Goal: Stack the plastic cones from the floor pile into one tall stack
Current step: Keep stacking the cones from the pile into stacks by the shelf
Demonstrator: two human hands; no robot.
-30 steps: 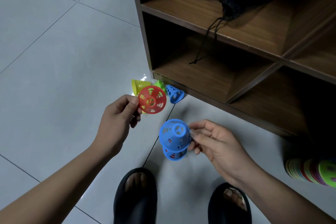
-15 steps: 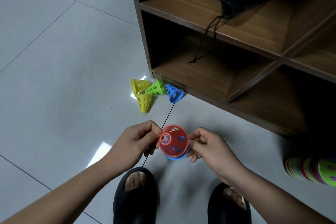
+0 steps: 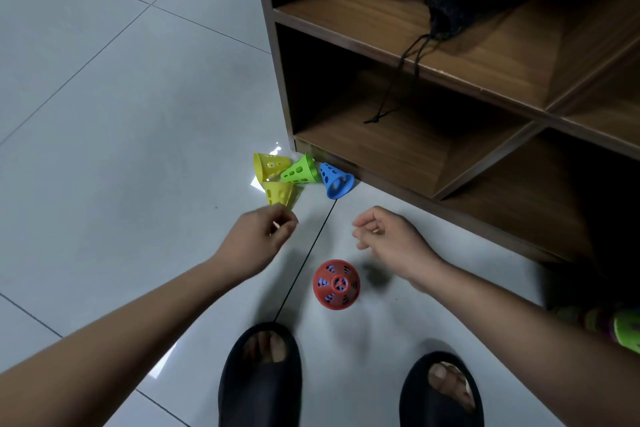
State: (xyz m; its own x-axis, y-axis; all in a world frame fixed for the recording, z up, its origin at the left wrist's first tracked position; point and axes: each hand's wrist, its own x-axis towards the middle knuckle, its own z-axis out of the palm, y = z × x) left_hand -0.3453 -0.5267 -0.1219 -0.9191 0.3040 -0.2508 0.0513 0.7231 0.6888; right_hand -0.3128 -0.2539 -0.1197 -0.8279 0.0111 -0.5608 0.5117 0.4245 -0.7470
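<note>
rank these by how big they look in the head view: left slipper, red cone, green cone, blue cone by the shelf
1. left slipper, by far the largest
2. red cone, though it stands nearer the camera, which may flatter it
3. green cone and blue cone: they look about alike, so no ranking between them

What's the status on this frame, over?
Left grip curled, empty, by a yellow cone. Right grip loose, empty. Red-over-blue stack upright; four cones unstacked. Nothing in the way.
</note>
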